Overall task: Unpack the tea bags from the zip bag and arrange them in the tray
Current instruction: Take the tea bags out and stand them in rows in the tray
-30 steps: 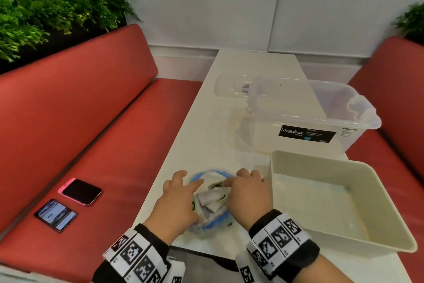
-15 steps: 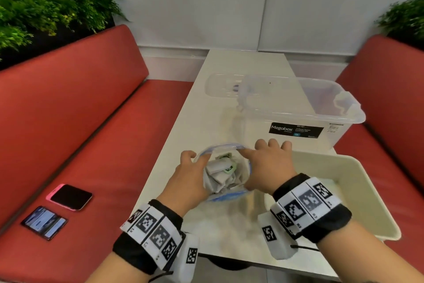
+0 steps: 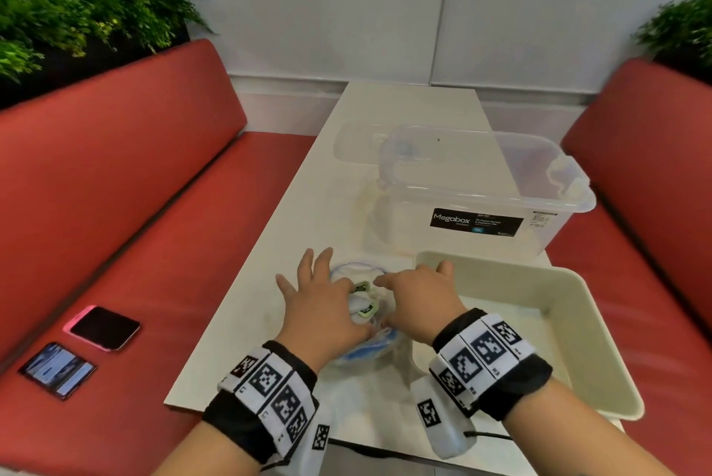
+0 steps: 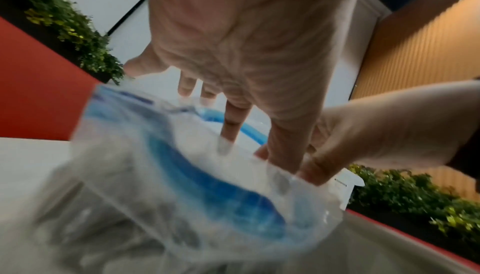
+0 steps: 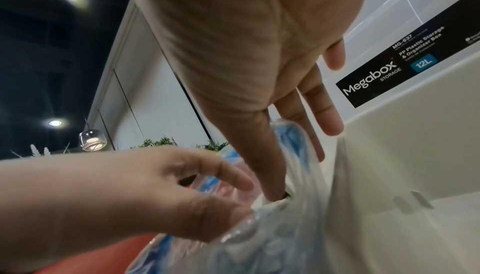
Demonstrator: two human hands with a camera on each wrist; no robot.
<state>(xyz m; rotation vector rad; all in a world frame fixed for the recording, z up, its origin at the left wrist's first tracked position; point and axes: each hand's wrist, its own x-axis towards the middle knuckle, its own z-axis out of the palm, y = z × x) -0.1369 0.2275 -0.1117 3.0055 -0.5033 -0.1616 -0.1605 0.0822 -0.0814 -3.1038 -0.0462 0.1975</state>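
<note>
On a white desk (image 3: 293,229), a clear zip bag (image 3: 366,344) with a blue seal sits at 6 o'clock, tea bags (image 3: 364,308) inside. The left hand (image 3: 323,306) pinches the bag's left lip, thumb inside, other fingers spread. The right hand (image 3: 420,302) pinches the right lip. The cream tray (image 3: 601,352) lies just beside it at 4 o'clock.
</note>
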